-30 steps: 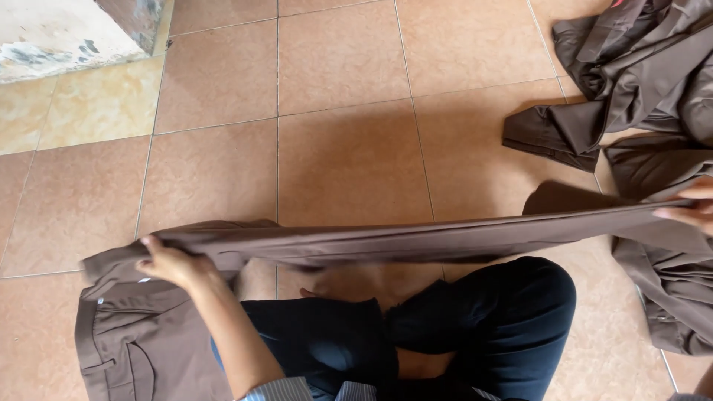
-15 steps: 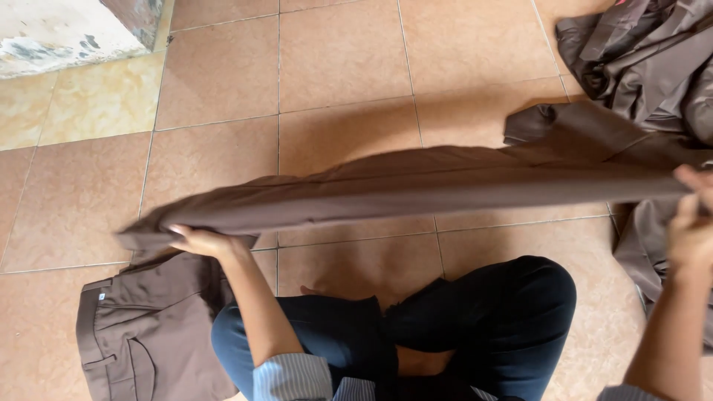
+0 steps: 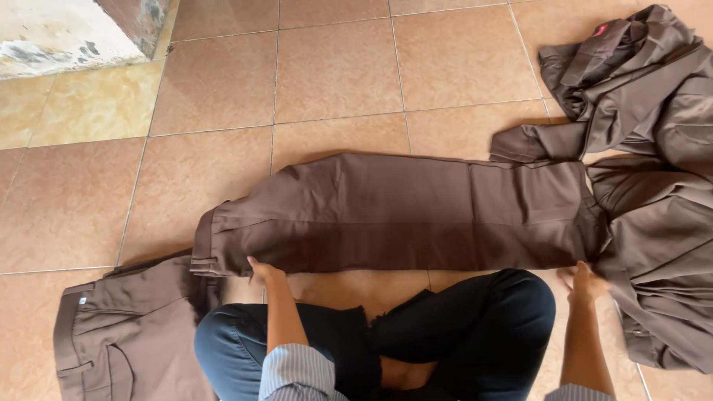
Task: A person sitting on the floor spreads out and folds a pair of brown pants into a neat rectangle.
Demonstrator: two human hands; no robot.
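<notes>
A pair of brown trousers (image 3: 401, 212) lies stretched flat across the tiled floor in front of my crossed legs (image 3: 445, 334) in dark blue trousers. My left hand (image 3: 264, 270) rests at the near edge of the waistband end, fingers on the cloth. My right hand (image 3: 583, 281) touches the near edge at the leg-cuff end. Whether either hand still pinches the fabric cannot be made out.
Another brown garment (image 3: 122, 334) lies folded at my left knee. A heap of brown clothes (image 3: 653, 148) covers the floor at the right. A worn concrete step (image 3: 67, 33) sits at the far left corner. Orange floor tiles (image 3: 334, 67) stretch beyond.
The trousers were held up stretched between both hands; they have come down and now lie flat on the floor. Both hands dropped to the near edge.
</notes>
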